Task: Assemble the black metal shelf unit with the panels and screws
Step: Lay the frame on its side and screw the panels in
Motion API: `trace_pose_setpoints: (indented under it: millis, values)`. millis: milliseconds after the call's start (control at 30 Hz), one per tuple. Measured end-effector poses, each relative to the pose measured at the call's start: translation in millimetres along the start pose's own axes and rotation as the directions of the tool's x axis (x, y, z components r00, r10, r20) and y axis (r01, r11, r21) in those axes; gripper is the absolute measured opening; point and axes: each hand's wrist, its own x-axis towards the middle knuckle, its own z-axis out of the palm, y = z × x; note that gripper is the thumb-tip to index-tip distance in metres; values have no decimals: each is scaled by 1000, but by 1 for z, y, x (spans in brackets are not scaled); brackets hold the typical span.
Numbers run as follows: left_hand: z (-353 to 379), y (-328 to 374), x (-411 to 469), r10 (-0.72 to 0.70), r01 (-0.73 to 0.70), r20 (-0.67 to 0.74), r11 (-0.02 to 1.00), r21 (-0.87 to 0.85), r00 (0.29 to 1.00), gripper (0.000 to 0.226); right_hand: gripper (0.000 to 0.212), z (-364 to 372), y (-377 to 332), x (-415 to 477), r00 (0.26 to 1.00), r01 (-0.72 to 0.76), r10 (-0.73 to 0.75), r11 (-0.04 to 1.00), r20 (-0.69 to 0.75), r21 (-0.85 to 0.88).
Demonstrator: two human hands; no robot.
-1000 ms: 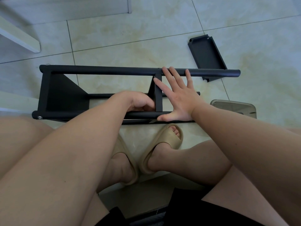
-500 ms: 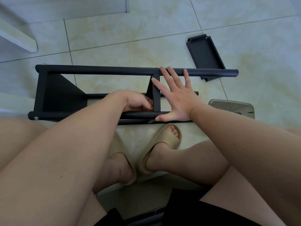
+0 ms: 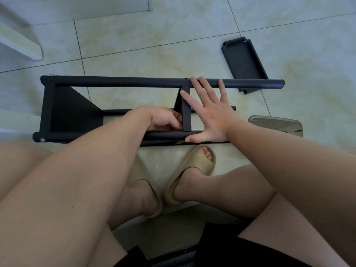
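The black metal shelf frame (image 3: 119,81) lies on its side on the tiled floor, long tubes running left to right. One panel is fixed at its left end (image 3: 67,110). A second panel (image 3: 186,108) stands edge-on between the tubes near the middle. My right hand (image 3: 210,114) lies flat and spread on the frame just right of that panel, fingertips on the far tube, thumb on the near tube. My left hand (image 3: 163,118) is curled just left of the panel at the near tube; what its fingers hold is hidden. A loose black panel (image 3: 243,62) lies at the far right.
My bare legs and tan slippers (image 3: 194,170) fill the lower view, toes close to the near tube. A grey-beige flat object (image 3: 277,124) lies right of my right wrist. A white furniture edge (image 3: 21,45) is at the far left.
Almost nothing has moved. My left hand's fingers have shifted slightly beside the middle panel; my right hand stays pressed flat on the frame.
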Motion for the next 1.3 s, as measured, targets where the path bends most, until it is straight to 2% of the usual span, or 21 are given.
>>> trace_pose_setpoints:
  millis: [133,267,467,567,733,867,1000,1033,1100,1200,1300]
  values:
    - [2,2,-3,-36,37,-28,999,6,999,28,124,-1,0,0,1000,-3,3,1000,13,-9]
    - [2,1,-2,-62,65,-60,996,54,996,39,124,-2,-1,0,1000,-5,5,1000,19,-18]
    - [-1,-2,-1,-38,52,-111,991,124,993,29,124,-1,-2,0,1000,-6,6,1000,18,-18]
    - [-2,-2,0,-21,29,-84,995,97,996,12,124,-1,-2,0,1000,-9,9,1000,20,-20]
    - [-1,-2,-1,-2,2,-57,1000,1,998,20,124,-1,-1,-1,1000,-8,9,1000,13,-16]
    - [-1,-3,2,-36,43,-91,997,70,995,33,124,-1,-1,-1,1000,-2,3,1000,10,-14]
    - [-3,-3,2,-35,46,-91,991,127,995,23,124,-1,-1,-1,1000,-5,5,1000,9,-11]
    - [-4,-4,2,-32,42,-87,992,119,996,19,124,-1,-1,-1,1000,-5,5,1000,9,-12]
    - [-5,-4,3,-27,35,-81,995,91,996,28,123,-1,-1,-1,1000,-3,3,1000,6,-11]
    - [-4,-5,2,-2,6,-77,999,50,997,18,123,-1,-1,-1,1000,-3,3,1000,7,-11]
    - [-4,-5,3,-5,7,-71,1000,28,997,18,123,0,-1,0,1000,-4,4,1000,7,-8]
